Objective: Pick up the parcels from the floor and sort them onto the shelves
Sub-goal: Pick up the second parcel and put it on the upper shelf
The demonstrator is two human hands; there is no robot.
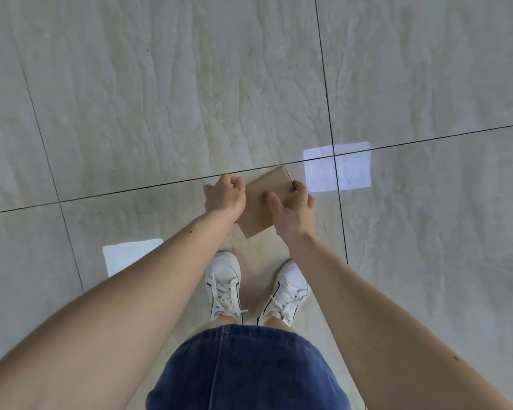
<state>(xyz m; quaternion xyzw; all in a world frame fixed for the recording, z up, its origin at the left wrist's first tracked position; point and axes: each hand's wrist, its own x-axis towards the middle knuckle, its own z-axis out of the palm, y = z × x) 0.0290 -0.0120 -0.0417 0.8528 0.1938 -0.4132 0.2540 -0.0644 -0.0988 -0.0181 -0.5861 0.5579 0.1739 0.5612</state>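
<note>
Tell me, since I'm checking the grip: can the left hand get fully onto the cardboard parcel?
Probably yes: the left hand already curls at the cardboard parcel's left edge, the right hand holds the opposite side, and nothing lies between.

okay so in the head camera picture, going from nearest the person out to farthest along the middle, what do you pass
Blue denim shorts → white sneakers → brown cardboard parcel, held between the left hand and right hand → dark grout line → bare tiled floor.
</note>
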